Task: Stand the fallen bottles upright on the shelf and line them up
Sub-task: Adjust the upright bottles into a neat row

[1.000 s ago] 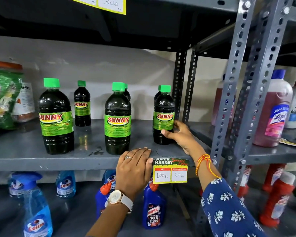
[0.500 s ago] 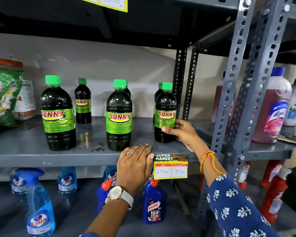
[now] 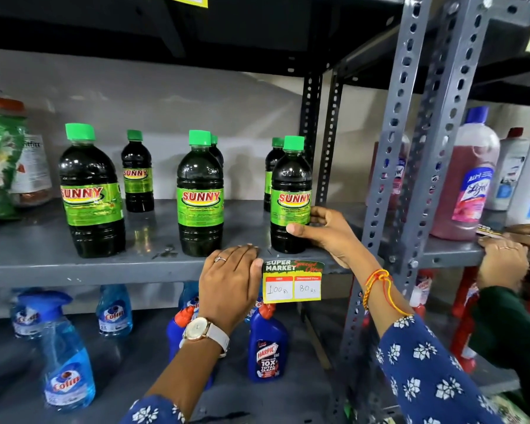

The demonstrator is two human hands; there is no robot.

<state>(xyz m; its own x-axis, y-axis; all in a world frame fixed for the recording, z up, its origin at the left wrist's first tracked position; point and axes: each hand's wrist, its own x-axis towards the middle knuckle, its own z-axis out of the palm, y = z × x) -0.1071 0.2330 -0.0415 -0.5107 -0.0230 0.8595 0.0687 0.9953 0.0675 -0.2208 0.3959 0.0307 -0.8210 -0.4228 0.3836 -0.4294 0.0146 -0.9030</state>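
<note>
shelf (image 3: 74, 267): six green-capped bottles, all standing upright, none fallen. front row: left bottle (image 3: 91, 191), middle bottle (image 3: 200, 194), right bottle (image 3: 291, 194); three smaller-looking ones standing behind. right hand (image 3: 325, 234): fingers wrapping around the right bottle's lower body, thumb across the front. left hand (image 3: 230, 283): lying flat on the shelf edge beside the price tag (image 3: 292, 281), fingers loose, gripping nothing. step in hand, judged: lining up. next move, judged: sliding the right bottle level with its row without tipping it.

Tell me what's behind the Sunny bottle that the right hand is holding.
Behind that bottle held by the right hand stands another green-capped bottle. Only its cap and left side show; the rest is covered.
</note>
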